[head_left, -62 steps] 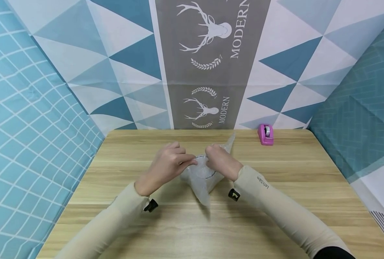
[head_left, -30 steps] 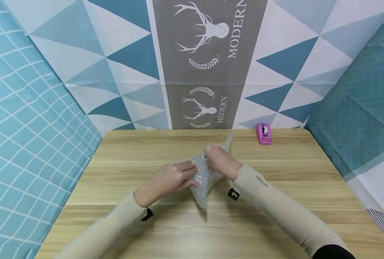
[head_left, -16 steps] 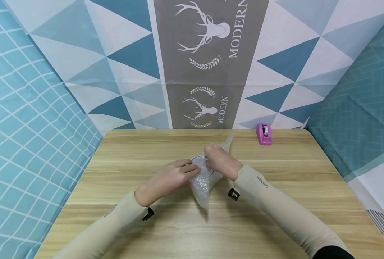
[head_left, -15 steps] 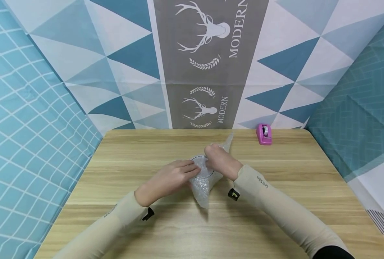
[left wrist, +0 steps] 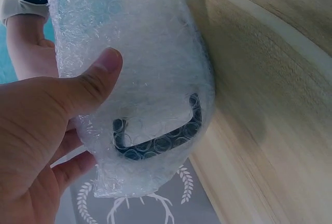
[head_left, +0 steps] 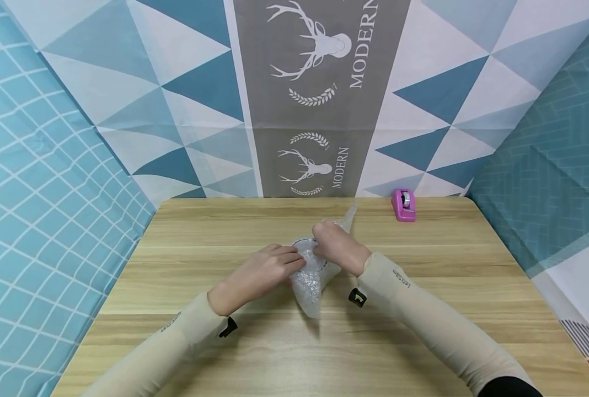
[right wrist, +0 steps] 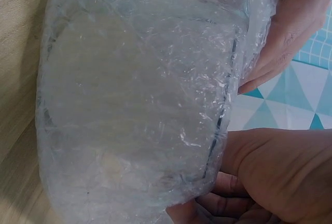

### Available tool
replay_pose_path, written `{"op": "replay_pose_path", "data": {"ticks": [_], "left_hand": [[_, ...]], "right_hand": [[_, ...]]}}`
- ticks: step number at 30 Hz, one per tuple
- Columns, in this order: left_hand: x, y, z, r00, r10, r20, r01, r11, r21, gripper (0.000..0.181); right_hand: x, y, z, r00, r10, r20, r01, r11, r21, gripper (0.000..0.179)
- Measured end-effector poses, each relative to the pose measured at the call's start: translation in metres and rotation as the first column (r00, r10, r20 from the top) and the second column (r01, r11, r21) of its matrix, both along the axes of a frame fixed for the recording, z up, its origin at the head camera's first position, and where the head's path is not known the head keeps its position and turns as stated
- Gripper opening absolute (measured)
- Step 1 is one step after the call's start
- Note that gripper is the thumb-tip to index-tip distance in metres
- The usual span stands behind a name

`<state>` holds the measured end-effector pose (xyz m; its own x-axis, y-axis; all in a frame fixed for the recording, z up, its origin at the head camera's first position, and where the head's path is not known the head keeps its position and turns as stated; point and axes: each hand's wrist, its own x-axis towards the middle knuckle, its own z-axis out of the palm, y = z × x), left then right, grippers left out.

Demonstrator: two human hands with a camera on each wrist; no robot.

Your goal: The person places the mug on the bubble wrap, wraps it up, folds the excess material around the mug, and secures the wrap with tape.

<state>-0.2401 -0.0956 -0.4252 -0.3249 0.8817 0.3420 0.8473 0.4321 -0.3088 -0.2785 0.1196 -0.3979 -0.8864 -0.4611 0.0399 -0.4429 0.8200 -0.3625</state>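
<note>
Left hand [head_left: 267,269]: holds the bubble wrap [head_left: 307,289], thumb flat against its side and fingers laid over the upper edge.
Right hand [head_left: 341,247]: fingers curled in, pinching the wrap at the right of the upper edge.
Wrapped cup [right wrist: 119,89]: at the middle of the tabletop [head_left: 294,361], between both hands, covered by the wrap.
Rim line [right wrist: 222,123]: dark, thin, circular, showing through the upper end of the wrap.
Handle [left wrist: 158,145]: dark and angular, under the bubbles in the left wrist view.
Loose corners: one points toward the person, another rises beyond the right hand toward the back edge.
Tape dispenser [head_left: 404,206]: pink, near the back edge, right of the wrapped cup and well apart from both hands.
Sleeves [head_left: 175,337]: pale beige, a small black device [head_left: 228,327] at each wrist.
Backdrop [head_left: 453,91]: blue and white triangles beside a grey panel [head_left: 277,110] with deer heads.
</note>
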Motion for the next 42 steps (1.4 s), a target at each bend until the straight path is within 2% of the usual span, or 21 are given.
{"op": "replay_pose_path", "data": {"ticks": [10, 16, 19, 23, 25, 29, 31, 36, 42], "left_hand": [[-0.003, 0.004, 0.0, 1.0, -0.006, -0.013, 0.006, 1.0, 0.016, 0.015], [-0.006, 0.007, 0.004, 1.0, -0.007, 0.001, 0.007, 1.0, -0.025, 0.022], [-0.005, 0.008, 0.013, 0.996, -0.004, 0.088, 0.01, 0.997, -0.07, 0.026], [-0.003, 0.01, 0.024, 0.971, 0.017, 0.239, 0.008, 0.994, -0.105, 0.019], [-0.004, 0.011, 0.026, 0.962, 0.019, 0.274, 0.011, 0.994, -0.107, 0.013], [-0.005, 0.012, 0.028, 0.965, 0.022, 0.26, 0.011, 0.992, -0.124, 0.006], [-0.005, 0.014, 0.028, 0.973, 0.035, 0.229, -0.003, 0.99, -0.141, 0.003], [-0.006, 0.016, 0.026, 0.986, 0.036, 0.165, -0.01, 0.988, -0.157, 0.007], [-0.007, 0.02, 0.027, 0.989, 0.01, 0.15, 0.014, 0.988, -0.156, 0.012]], "right_hand": [[0.0, 0.001, 0.001, 1.0, 0.009, -0.028, -0.009, 1.0, 0.005, 0.036], [-0.001, 0.0, -0.001, 1.0, 0.007, -0.026, -0.007, 1.0, 0.0, 0.035], [-0.001, -0.001, -0.001, 0.999, 0.01, -0.035, -0.01, 1.0, 0.001, 0.036], [-0.001, -0.001, -0.002, 0.999, 0.014, -0.047, -0.014, 1.0, 0.001, 0.035], [-0.001, -0.001, -0.002, 0.999, 0.015, -0.05, -0.015, 1.0, 0.0, 0.034], [0.0, -0.001, -0.003, 0.999, 0.013, -0.046, -0.013, 1.0, 0.001, 0.034], [0.0, -0.002, -0.003, 0.999, 0.011, -0.043, -0.011, 1.0, 0.0, 0.035], [0.0, -0.002, -0.004, 0.998, 0.014, -0.059, -0.014, 1.0, 0.002, 0.039], [0.0, -0.001, -0.004, 0.997, 0.01, -0.073, -0.01, 1.0, 0.008, 0.037]]}}
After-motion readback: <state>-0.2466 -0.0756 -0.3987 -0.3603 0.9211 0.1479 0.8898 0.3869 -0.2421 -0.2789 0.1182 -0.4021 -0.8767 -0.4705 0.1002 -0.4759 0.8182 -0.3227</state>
